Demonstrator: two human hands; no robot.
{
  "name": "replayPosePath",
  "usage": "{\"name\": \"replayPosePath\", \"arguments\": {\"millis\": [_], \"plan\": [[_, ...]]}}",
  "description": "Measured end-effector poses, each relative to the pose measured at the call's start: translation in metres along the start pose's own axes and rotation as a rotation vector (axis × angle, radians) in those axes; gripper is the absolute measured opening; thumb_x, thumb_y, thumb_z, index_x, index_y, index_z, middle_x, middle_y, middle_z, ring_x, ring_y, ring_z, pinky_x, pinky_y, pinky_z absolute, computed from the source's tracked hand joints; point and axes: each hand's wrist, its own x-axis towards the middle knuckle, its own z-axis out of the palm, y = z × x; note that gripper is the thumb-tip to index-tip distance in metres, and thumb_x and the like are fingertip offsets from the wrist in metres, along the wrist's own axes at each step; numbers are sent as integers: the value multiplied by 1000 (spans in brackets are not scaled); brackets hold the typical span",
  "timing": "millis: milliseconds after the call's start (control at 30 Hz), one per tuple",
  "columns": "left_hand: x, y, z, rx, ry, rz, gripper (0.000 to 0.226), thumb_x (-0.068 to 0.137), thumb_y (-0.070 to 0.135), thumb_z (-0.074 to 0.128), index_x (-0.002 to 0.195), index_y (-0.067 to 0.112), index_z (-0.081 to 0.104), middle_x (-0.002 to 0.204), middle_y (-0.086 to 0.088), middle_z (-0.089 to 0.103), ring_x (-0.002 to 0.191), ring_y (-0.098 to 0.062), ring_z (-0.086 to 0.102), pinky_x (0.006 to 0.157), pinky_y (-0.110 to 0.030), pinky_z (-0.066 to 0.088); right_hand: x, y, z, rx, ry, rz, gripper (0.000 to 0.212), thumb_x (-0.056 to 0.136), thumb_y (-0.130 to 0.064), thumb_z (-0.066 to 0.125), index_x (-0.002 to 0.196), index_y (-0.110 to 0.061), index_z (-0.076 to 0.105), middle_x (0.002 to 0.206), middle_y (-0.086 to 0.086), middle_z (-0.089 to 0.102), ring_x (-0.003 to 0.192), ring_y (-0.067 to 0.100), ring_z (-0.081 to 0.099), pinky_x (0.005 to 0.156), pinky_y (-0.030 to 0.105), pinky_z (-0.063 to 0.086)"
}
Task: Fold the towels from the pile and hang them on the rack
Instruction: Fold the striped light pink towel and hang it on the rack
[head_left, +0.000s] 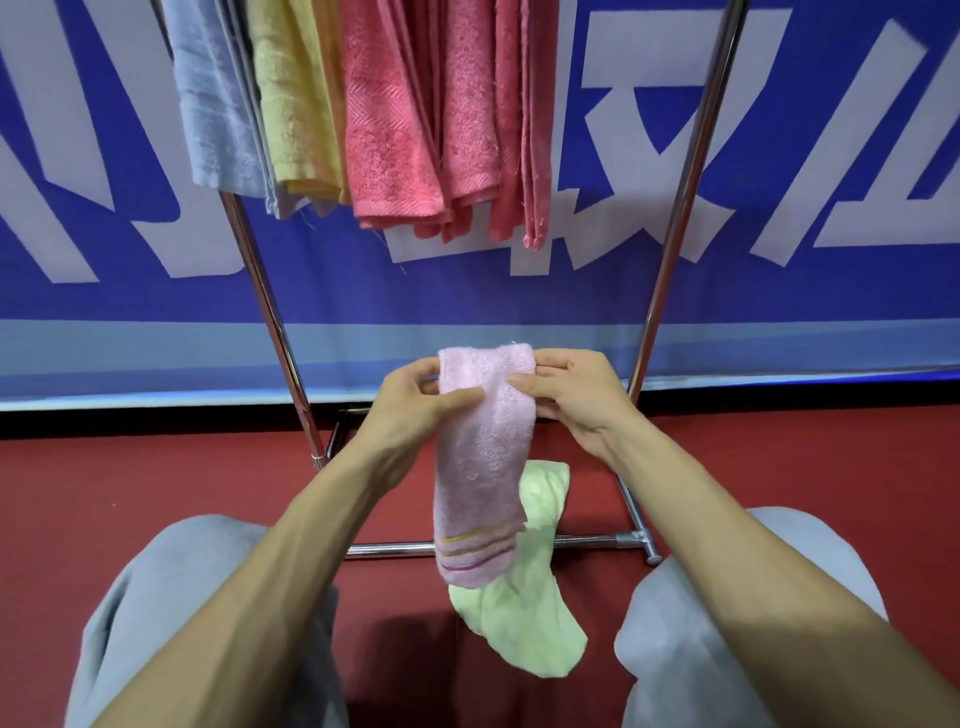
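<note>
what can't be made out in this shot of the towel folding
1. Rack: its top bar is cut off by the top edge of the head view, so how the hung towels sit on it is unseen.
2. Green towel: its middle is hidden behind the pink towel; one piece or two, cannot tell.
3. Left hand and right hand: fingertips hidden behind the pink towel.

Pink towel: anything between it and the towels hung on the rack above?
No. In the head view that stretch is bare; only the blue banner behind shows between the pink towel and the coral towels.
</note>
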Motion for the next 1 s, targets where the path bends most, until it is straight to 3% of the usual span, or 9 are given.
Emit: {"name": "replayPosePath", "arguments": {"millis": [200, 267, 333, 433, 567, 700, 800, 900, 1000], "plan": [[6, 3, -4, 676, 89, 237, 24, 89, 21, 57, 112, 26, 60, 72, -9, 69, 65, -29, 59, 66, -40, 53, -14, -6, -4, 8, 64, 7, 41, 81, 3, 70, 118, -13, 63, 89, 9, 72, 74, 12, 71, 66, 25, 58], [8, 14, 4, 581, 96, 243, 21, 91, 18, 55, 109, 25, 61, 78, -9, 71, 65, -20, 61, 64, -35, 53, -19, -12, -6, 10, 80, -24, 43, 82, 0, 71, 120, -17, 60, 87, 9, 73, 71, 9, 71, 62, 23, 57], [8, 22, 12, 352, 84, 95, 15, 91, 15, 59, 104, 18, 64, 82, -6, 70, 68, -12, 63, 64, -29, 53, -20, -20, -9, -1, 116, -54, 42, 82, -1, 71, 121, -11, 60, 85, 9, 71, 67, 9, 69, 60, 23, 57], [7, 33, 18, 175, -42, -92, 17, 88, 10, 64, 103, 6, 69, 88, -4, 69, 77, -14, 63, 67, -27, 51, -21, -30, -15, -25, 218, -75, 56, 79, -1, 74, 130, -9, 51, 94, 15, 69, 75, 18, 66, 76, 37, 59], [12, 61, 25, 270, 14, 48, 18, 88, -1, 58, 100, 8, 67, 88, -6, 66, 74, -14, 61, 61, -20, 49, -26, -50, -21, -54, 216, -114, 61, 77, -2, 75, 132, -11, 50, 97, 20, 70, 78, 21, 71, 71, 36, 61], [16, 104, 35, 431, -8, 169, 15, 90, -1, 54, 94, 9, 65, 73, 2, 59, 62, -6, 51, 52, -14, 40, -37, -86, -26, -264, 201, -181, 33, 80, -13, 74, 111, -12, 63, 73, 15, 70, 56, 19, 65, 52, 28, 54], [15, 142, 40, 491, -93, 219, 22, 88, -4, 52, 84, 11, 67, 71, 1, 61, 68, -9, 54, 64, -21, 43, -43, -117, -33, -447, 301, -345, 2, 83, -21, 71, 81, -22, 72, 59, -1, 63, 48, 10, 53, 47, 25, 48], [9, 180, 46, 474, -176, 257, 24, 89, -3, 53, 87, 17, 65, 68, 1, 56, 61, -8, 49, 57, -21, 38, -42, -147, -30, -394, 194, -388, 9, 87, -22, 67, 95, -20, 69, 87, 2, 70, 75, 12, 63, 70, 31, 58], [4, 213, 50, 396, -180, 262, 21, 82, 0, 59, 91, 19, 61, 65, 3, 54, 59, -11, 49, 57, -23, 37, -40, -169, -19, -312, -115, -267, 25, 96, -24, 54, 116, -11, 63, 106, 7, 69, 92, 16, 62, 88, 31, 48]]}}
